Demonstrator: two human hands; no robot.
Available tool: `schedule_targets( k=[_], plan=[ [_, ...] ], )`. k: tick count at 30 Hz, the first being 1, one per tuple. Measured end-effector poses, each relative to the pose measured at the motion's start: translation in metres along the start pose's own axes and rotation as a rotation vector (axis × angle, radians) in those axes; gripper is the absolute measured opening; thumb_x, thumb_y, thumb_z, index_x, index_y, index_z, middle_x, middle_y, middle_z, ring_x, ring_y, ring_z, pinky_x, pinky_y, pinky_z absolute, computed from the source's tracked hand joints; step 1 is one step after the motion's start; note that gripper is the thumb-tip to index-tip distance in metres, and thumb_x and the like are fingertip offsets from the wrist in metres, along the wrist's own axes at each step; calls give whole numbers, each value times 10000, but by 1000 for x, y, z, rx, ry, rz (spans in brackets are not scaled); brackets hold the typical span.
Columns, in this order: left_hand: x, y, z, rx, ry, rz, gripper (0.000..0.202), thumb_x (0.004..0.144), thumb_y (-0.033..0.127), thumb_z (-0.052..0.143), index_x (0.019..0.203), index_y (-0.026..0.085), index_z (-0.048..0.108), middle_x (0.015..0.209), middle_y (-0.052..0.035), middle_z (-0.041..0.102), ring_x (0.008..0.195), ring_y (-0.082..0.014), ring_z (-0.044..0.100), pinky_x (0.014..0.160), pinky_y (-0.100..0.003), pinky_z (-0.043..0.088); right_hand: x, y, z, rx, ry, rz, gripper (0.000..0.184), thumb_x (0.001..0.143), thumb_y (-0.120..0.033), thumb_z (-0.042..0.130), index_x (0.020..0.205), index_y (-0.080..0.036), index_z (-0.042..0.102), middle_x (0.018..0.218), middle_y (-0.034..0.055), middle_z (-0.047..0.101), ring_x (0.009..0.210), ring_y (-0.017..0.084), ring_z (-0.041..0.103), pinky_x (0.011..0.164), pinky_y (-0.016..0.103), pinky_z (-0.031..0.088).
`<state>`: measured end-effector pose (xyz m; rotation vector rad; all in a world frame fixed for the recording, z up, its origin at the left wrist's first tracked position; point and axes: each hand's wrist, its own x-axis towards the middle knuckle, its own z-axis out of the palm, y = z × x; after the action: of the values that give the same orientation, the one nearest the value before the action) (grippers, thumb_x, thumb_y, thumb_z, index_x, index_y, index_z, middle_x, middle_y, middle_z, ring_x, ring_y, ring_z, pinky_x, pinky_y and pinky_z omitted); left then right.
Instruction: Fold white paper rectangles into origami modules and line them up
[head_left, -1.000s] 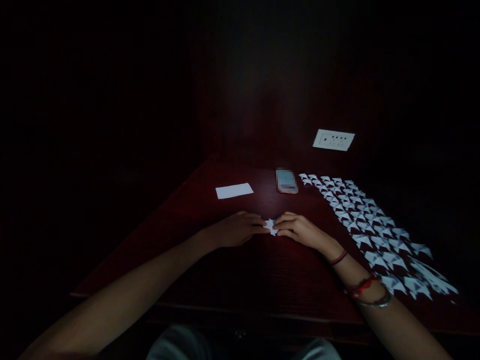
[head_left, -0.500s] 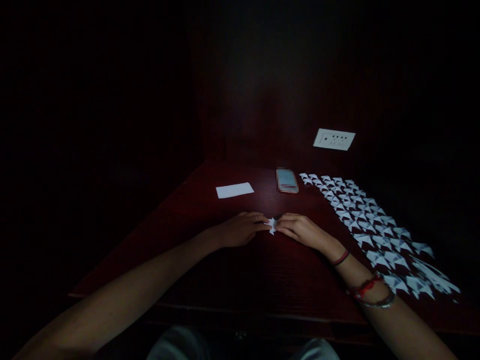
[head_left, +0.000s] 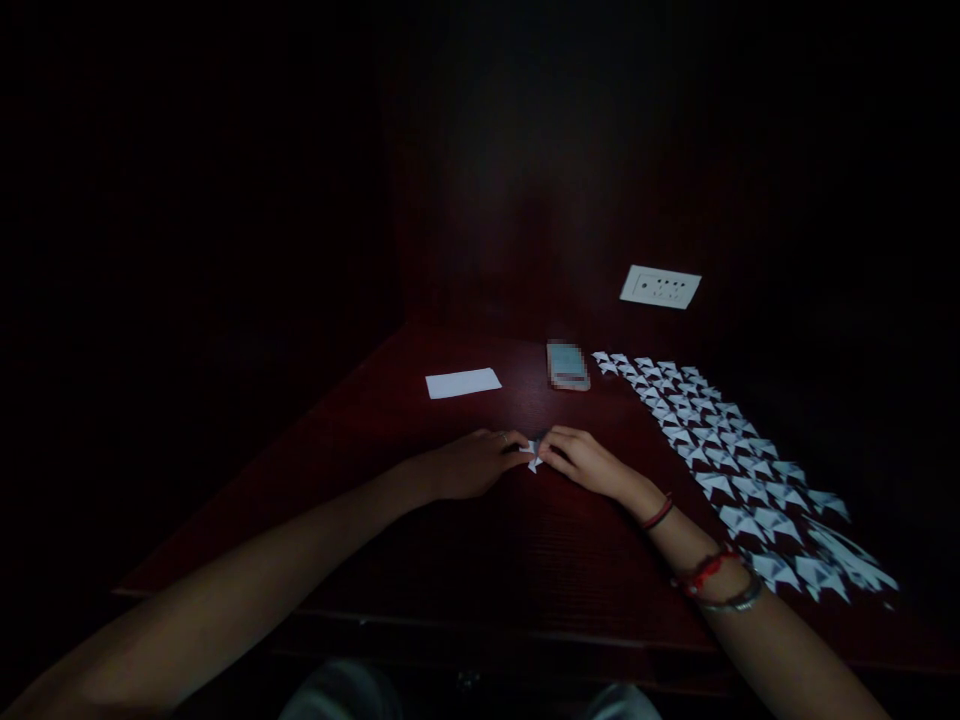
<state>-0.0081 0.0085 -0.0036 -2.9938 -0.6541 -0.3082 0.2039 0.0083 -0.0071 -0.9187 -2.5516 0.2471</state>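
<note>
A small white folded paper piece [head_left: 533, 455] lies on the dark red table [head_left: 450, 540] between my two hands. My left hand [head_left: 474, 464] rests on the table with its fingertips pinched on the piece's left side; a ring shows on one finger. From the right, my right hand [head_left: 579, 461] presses its curled fingers on the same piece. Most of the paper is hidden under the fingertips. My right wrist carries red bands and a bracelet.
Several small folded white paper pieces [head_left: 720, 450] lie in rows along the table's right side. A flat white paper slip [head_left: 463, 383] and a phone [head_left: 567, 365] lie farther back. A white wall socket plate [head_left: 660, 287] sits behind. The surroundings are dark.
Both hands have closed in on the paper piece, so less of it shows. The view has shifted slightly, and everything sits a little further left.
</note>
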Motion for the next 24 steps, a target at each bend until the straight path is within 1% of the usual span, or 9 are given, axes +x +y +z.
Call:
schedule_targets(
  k=[4,8,16,19,24],
  plan=[
    [-1,6,1,56,-10,-19,377,803,116,371,1171,197,387,1157,-71,431,1044,-189,394,864,-309,283,3,3,2,-9,-10,-3,168,828,-223,372,803,-147,519,763,46,535,704,116,498,675,233,398],
    [0,7,1,66,-31,-10,372,793,112,376,1154,196,404,1161,-59,444,1068,-191,377,875,-317,269,6,5,2,-17,-27,-4,166,827,-213,370,802,-145,519,754,44,537,689,112,497,666,227,394],
    [1,9,-3,25,-16,-4,395,770,99,398,1152,197,405,1164,-46,447,1087,-186,362,886,-311,266,7,6,3,-10,-12,-1,151,817,-209,387,777,-145,518,733,35,539,661,105,492,637,216,386],
    [2,10,-4,-10,-11,6,404,767,96,398,1161,187,395,1156,-50,455,1077,-178,377,889,-310,269,8,6,1,-6,-13,-9,152,816,-201,387,774,-142,520,728,33,539,657,102,488,632,212,379],
    [1,9,-3,-27,-7,11,461,742,78,414,1180,218,386,1199,-41,420,1095,-180,366,892,-323,267,8,6,1,38,-8,-6,146,811,-195,396,778,-139,527,731,29,540,652,94,484,620,199,371]
  ],
)
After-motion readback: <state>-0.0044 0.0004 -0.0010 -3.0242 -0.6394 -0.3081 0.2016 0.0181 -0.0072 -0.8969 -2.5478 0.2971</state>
